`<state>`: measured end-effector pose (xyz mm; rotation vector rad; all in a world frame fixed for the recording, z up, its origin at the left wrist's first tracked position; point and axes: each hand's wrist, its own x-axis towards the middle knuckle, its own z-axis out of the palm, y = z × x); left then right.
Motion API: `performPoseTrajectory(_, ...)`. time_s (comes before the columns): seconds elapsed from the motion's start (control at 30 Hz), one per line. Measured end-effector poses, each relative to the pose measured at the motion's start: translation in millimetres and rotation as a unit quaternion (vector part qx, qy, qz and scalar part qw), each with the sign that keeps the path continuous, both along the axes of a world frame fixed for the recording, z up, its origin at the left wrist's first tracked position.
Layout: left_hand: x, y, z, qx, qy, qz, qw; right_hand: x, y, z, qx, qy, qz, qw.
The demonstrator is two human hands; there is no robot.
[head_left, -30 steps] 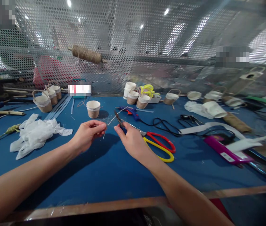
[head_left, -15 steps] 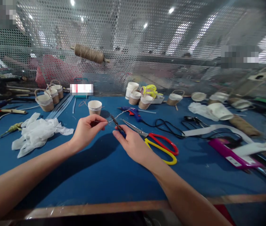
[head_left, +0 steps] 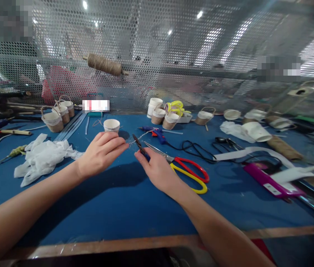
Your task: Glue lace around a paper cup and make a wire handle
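My right hand [head_left: 161, 168] is closed around a pair of small pliers [head_left: 138, 144] with dark jaws and a blue handle, tips pointing away and to the left. My left hand [head_left: 102, 152] is held palm down, fingers stretched to the right and thumb hidden; I see nothing in it. Just beyond it stands a small white-rimmed cup [head_left: 111, 125], its lower part covered by the hand. A thin pale twisted strand [head_left: 139, 137] runs behind the plier tips. Large scissors [head_left: 191, 174] with red and yellow handles lie beside my right hand.
A blue glue gun [head_left: 157, 134] with a black cord lies ahead. White crumpled cloth [head_left: 44, 159] is at left, beside several handled cups [head_left: 53, 122]. A purple device [head_left: 272, 181] lies at right. A twine spool [head_left: 103, 65] hangs on the mesh wall.
My left hand has loosened from a pinch on a thin strand and turned palm down with its fingers stretched. My right hand still holds the pliers in nearly the same place.
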<state>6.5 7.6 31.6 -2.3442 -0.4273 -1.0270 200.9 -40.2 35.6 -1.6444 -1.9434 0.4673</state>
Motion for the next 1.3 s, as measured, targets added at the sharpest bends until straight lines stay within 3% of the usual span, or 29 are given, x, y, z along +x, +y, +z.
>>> performPoseTrajectory(0.07,0,0,-0.9,0.000,-0.007,0.000,1.000,0,-1,0.4,-0.004,-0.005,0.002,1.000)
performPoseTrajectory(0.13,3,-2,-0.7,-0.050,-0.035,-0.012,0.998,-1,-2,0.5,-0.002,-0.004,0.004,1.000)
performPoseTrajectory(0.2,9,-7,-0.9,-0.171,-0.117,-0.021,0.978,-1,-2,-0.1,0.010,0.000,0.002,1.000)
performPoseTrajectory(0.23,13,-9,-1.4,-0.260,-0.180,-0.023,0.948,-1,-2,-0.8,0.018,0.003,-0.001,1.000)
performPoseTrajectory(0.27,17,-11,-2.1,-0.365,-0.253,-0.027,0.896,-2,-2,-1.7,0.028,0.004,-0.005,1.000)
performPoseTrajectory(0.3,22,-13,-3.0,-0.482,-0.324,-0.036,0.813,-2,-2,-2.8,0.036,0.005,-0.009,0.999)
performPoseTrajectory(0.33,26,-15,-3.7,-0.586,-0.381,-0.059,0.713,-2,-1,-4.1,0.043,0.005,-0.013,0.999)
performPoseTrajectory(0.4,32,-19,-4.5,-0.722,-0.449,-0.101,0.517,-3,0,-6.7,0.051,0.006,-0.020,0.999)
performPoseTrajectory(0.43,34,-20,-4.3,-0.756,-0.467,-0.119,0.443,-3,1,-7.7,0.053,0.007,-0.022,0.998)
performPoseTrajectory(0.5,36,-23,-3.0,-0.789,-0.482,-0.137,0.355,-3,1,-8.9,0.059,0.010,-0.024,0.998)
performPoseTrajectory(0.57,35,-23,-1.5,-0.805,-0.477,-0.152,0.318,-3,1,-8.6,0.068,0.015,-0.019,0.997)
performPoseTrajectory(0.63,32,-21,-0.9,-0.820,-0.453,-0.168,0.307,-2,0,-7.1,0.072,0.025,-0.010,0.997)
performPoseTrajectory(0.87,18,-6,-4.5,-0.858,-0.320,-0.238,0.323,-1,-2,0.1,0.034,0.057,0.024,0.997)
performPoseTrajectory(0.97,20,-8,-4.6,-0.858,-0.289,-0.244,0.347,-2,-5,2.1,0.021,0.077,0.038,0.996)
performPoseTrajectory(1.17,29,-15,-5.4,-0.816,-0.341,-0.228,0.407,-2,-6,3.1,0.012,0.086,0.047,0.995)
performPoseTrajectory(1.23,28,-14,-5.3,-0.801,-0.332,-0.218,0.448,-1,-4,1.1,0.010,0.084,0.041,0.996)
performPoseTrajectory(1.27,25,-12,-4.7,-0.785,-0.321,-0.206,0.489,0,-2,-0.1,0.010,0.083,0.036,0.996)
performPoseTrajectory(1.3,22,-10,-3.7,-0.752,-0.310,-0.188,0.550,1,0,-1.2,0.010,0.084,0.028,0.996)
